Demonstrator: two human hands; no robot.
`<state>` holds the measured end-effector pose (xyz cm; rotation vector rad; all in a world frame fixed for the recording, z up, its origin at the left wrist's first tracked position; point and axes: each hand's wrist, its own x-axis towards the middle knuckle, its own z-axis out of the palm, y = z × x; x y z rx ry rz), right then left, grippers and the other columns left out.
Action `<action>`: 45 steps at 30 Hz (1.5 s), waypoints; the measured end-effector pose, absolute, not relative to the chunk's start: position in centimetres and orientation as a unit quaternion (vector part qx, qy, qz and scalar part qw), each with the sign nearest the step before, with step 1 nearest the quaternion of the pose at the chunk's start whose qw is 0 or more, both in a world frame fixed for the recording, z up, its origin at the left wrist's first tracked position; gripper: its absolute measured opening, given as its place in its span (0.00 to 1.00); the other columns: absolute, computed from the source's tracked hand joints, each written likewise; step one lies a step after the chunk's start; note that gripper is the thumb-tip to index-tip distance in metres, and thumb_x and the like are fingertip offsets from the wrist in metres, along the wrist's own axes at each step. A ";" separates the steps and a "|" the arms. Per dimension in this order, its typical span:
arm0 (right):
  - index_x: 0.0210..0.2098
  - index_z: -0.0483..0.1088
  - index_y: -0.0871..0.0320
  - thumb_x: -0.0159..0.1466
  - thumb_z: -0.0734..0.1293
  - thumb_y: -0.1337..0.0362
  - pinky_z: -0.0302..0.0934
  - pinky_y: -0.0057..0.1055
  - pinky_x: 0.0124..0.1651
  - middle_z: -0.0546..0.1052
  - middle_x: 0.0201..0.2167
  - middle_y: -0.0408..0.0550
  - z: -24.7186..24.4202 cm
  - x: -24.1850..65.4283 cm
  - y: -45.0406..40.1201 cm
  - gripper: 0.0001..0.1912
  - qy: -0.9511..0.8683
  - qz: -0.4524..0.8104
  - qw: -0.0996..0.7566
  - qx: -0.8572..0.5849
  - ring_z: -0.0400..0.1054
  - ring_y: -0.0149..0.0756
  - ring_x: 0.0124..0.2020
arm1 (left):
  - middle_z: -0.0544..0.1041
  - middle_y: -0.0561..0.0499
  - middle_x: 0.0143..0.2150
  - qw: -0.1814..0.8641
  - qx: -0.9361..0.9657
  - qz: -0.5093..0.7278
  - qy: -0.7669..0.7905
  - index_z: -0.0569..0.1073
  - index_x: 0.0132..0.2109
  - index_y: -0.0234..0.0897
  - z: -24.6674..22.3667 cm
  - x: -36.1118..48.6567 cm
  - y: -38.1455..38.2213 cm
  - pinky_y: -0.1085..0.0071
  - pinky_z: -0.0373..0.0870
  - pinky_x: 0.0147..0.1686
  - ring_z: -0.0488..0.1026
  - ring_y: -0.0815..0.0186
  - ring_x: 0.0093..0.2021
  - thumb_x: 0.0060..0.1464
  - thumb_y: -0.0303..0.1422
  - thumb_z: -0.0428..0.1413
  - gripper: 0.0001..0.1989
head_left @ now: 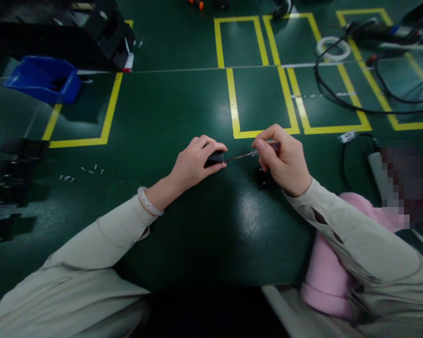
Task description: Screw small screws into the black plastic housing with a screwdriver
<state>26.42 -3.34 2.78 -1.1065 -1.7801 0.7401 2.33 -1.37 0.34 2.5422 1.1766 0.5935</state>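
Observation:
Near the middle of the green table, my left hand (198,162) is closed round a small black block (215,158), its thumb and fingers on either side. In my right hand (284,159) is a screwdriver (255,152) with a see-through handle, held between thumb and fingers. Its thin shaft points left, and the tip meets the right end of the block. Under the right hand lies another small black part (262,179), partly hidden by the fingers.
Several small screws (91,170) lie left of my left arm. A blue bin (44,79) and black parts (12,188) are at the left. Back right are a white tape roll (333,49) and black cables (324,84). Pink cloth (327,277) lies by my right sleeve.

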 end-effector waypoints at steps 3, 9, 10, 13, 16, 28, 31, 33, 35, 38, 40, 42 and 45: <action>0.41 0.64 0.54 0.71 0.62 0.58 0.54 0.29 0.25 0.67 0.22 0.36 2.7 26.5 -3.4 0.07 -0.718 0.297 0.449 -0.442 0.60 0.25 0.19 | 0.73 0.46 0.52 0.137 0.880 0.204 0.407 0.71 0.55 0.40 0.3 2.3 -1.3 0.60 0.68 0.51 0.69 0.57 0.51 0.62 0.38 0.59 0.16; 0.37 0.65 0.54 0.71 0.61 0.55 0.54 0.29 0.25 0.68 0.23 0.39 2.8 26.5 -3.4 0.10 -0.722 0.285 0.443 -0.449 0.62 0.26 0.22 | 0.72 0.46 0.52 0.139 0.879 0.202 0.408 0.70 0.54 0.41 0.4 2.3 -1.4 0.59 0.69 0.50 0.69 0.57 0.51 0.62 0.38 0.59 0.16; 0.36 0.65 0.54 0.70 0.62 0.54 0.53 0.29 0.25 0.68 0.23 0.39 2.8 26.5 -3.4 0.11 -0.724 0.280 0.441 -0.450 0.63 0.26 0.23 | 0.72 0.46 0.52 0.139 0.879 0.202 0.408 0.70 0.55 0.41 0.4 2.3 -1.4 0.59 0.69 0.50 0.69 0.57 0.51 0.62 0.38 0.59 0.16; 0.36 0.65 0.54 0.70 0.62 0.55 0.54 0.29 0.26 0.70 0.25 0.40 2.8 26.5 -3.5 0.10 -0.727 0.273 0.445 -0.446 0.65 0.27 0.25 | 0.72 0.46 0.52 0.140 0.879 0.201 0.409 0.70 0.55 0.41 0.4 2.4 -1.4 0.60 0.69 0.50 0.69 0.57 0.51 0.62 0.38 0.58 0.16; 0.42 0.65 0.54 0.70 0.61 0.59 0.56 0.30 0.27 0.69 0.25 0.39 2.6 26.5 -3.6 0.06 -0.730 0.269 0.450 -0.438 0.63 0.26 0.24 | 0.73 0.46 0.51 0.139 0.879 0.203 0.409 0.71 0.54 0.41 0.4 2.4 -1.4 0.60 0.68 0.51 0.69 0.57 0.51 0.62 0.39 0.58 0.16; 0.41 0.66 0.54 0.70 0.62 0.58 0.58 0.30 0.27 0.71 0.28 0.40 2.5 26.6 -3.4 0.07 -0.731 0.269 0.455 -0.432 0.67 0.27 0.26 | 0.73 0.46 0.51 0.138 0.880 0.206 0.406 0.71 0.54 0.40 0.5 2.4 -1.4 0.59 0.69 0.51 0.69 0.57 0.51 0.62 0.39 0.58 0.16; 0.43 0.66 0.55 0.70 0.62 0.60 0.58 0.30 0.28 0.71 0.29 0.41 2.5 26.6 -3.4 0.06 -0.731 0.269 0.452 -0.434 0.67 0.28 0.27 | 0.72 0.46 0.51 0.138 0.880 0.206 0.406 0.71 0.54 0.40 0.4 2.3 -1.4 0.59 0.69 0.51 0.69 0.57 0.51 0.62 0.39 0.58 0.16; 0.40 0.66 0.54 0.70 0.62 0.58 0.58 0.30 0.28 0.72 0.28 0.41 2.5 26.6 -3.4 0.07 -0.731 0.272 0.448 -0.437 0.69 0.28 0.28 | 0.72 0.46 0.51 0.140 0.879 0.205 0.407 0.71 0.54 0.41 0.4 2.3 -1.4 0.59 0.69 0.51 0.69 0.57 0.51 0.62 0.39 0.58 0.16; 0.37 0.66 0.54 0.70 0.62 0.56 0.57 0.30 0.28 0.72 0.27 0.41 2.6 26.5 -3.5 0.10 -0.731 0.271 0.445 -0.440 0.68 0.28 0.28 | 0.73 0.46 0.51 0.142 0.879 0.205 0.407 0.71 0.54 0.41 0.4 2.3 -1.4 0.59 0.69 0.51 0.69 0.57 0.51 0.62 0.39 0.58 0.16; 0.37 0.66 0.54 0.70 0.62 0.56 0.57 0.30 0.27 0.71 0.26 0.40 2.6 26.5 -3.4 0.09 -0.729 0.272 0.445 -0.442 0.67 0.27 0.26 | 0.73 0.46 0.51 0.138 0.879 0.205 0.407 0.71 0.54 0.41 0.4 2.4 -1.4 0.59 0.69 0.51 0.69 0.57 0.51 0.62 0.39 0.58 0.16; 0.41 0.66 0.54 0.70 0.62 0.57 0.57 0.31 0.28 0.70 0.26 0.39 2.5 26.5 -3.4 0.07 -0.727 0.273 0.449 -0.441 0.66 0.28 0.25 | 0.72 0.46 0.51 0.134 0.880 0.204 0.407 0.71 0.54 0.40 0.3 2.4 -1.4 0.60 0.69 0.50 0.69 0.57 0.51 0.62 0.39 0.58 0.16; 0.43 0.66 0.54 0.70 0.62 0.59 0.57 0.31 0.28 0.69 0.26 0.39 2.5 26.6 -3.4 0.06 -0.730 0.271 0.452 -0.436 0.65 0.28 0.25 | 0.72 0.46 0.51 0.134 0.880 0.204 0.407 0.71 0.54 0.40 0.3 2.3 -1.4 0.60 0.69 0.50 0.69 0.57 0.51 0.62 0.39 0.59 0.16; 0.41 0.66 0.54 0.70 0.62 0.59 0.57 0.30 0.28 0.71 0.27 0.40 2.5 26.6 -3.4 0.06 -0.730 0.280 0.449 -0.433 0.67 0.28 0.28 | 0.72 0.46 0.51 0.137 0.880 0.203 0.407 0.71 0.54 0.41 0.3 2.3 -1.4 0.59 0.69 0.51 0.69 0.57 0.51 0.62 0.39 0.59 0.16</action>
